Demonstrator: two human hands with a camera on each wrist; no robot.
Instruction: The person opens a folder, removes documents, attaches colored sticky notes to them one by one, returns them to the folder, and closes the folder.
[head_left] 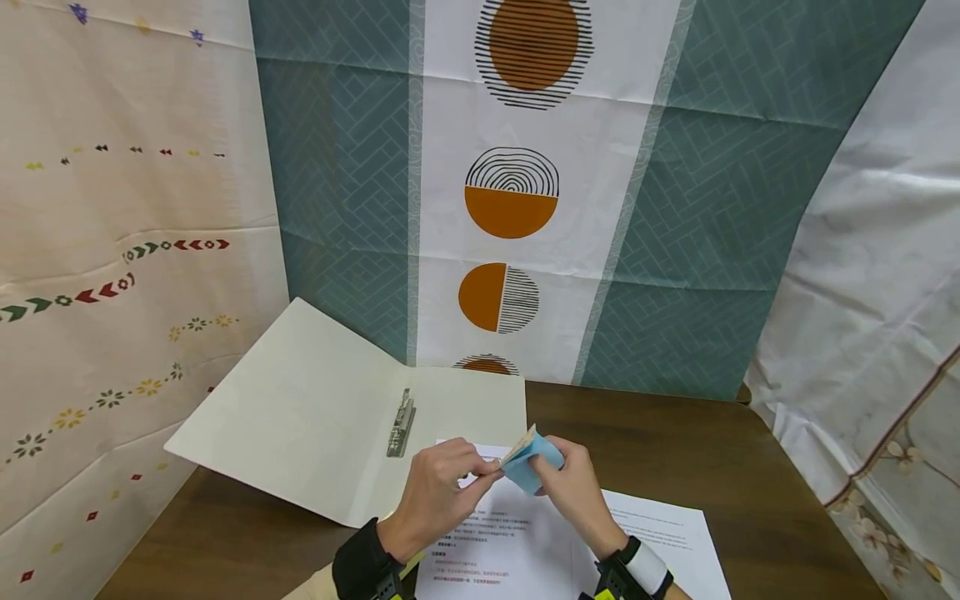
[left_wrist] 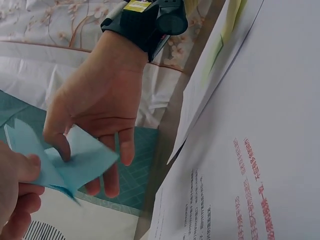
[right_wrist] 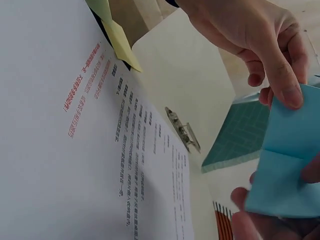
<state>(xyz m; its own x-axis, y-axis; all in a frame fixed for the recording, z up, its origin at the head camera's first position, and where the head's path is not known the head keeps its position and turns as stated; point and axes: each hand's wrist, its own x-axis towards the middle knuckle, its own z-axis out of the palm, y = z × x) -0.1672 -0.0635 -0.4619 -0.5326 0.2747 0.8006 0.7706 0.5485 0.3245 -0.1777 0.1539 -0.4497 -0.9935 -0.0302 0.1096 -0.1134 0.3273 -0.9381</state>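
Observation:
A small light-blue sheet of paper [head_left: 522, 471], creased and partly folded, is held up between both hands above the printed pages. My left hand [head_left: 446, 487] pinches one edge between thumb and fingers; in the right wrist view the left thumb [right_wrist: 290, 95] lies flat on a corner of it. My right hand [head_left: 573, 492] holds the other side, its thumb on the paper and its fingers behind, as the left wrist view shows on the right hand [left_wrist: 100, 100]. A cream-coloured edge shows beside the blue in the head view.
Printed sheets [head_left: 517, 533] lie on the brown table [head_left: 645, 433] under the hands. An open white folder [head_left: 300, 417] with a metal clip [head_left: 401, 425] stands behind on the left. Yellow-green paper strips [right_wrist: 117, 42] stick out at the sheets' edge. Cloth hangs around the table.

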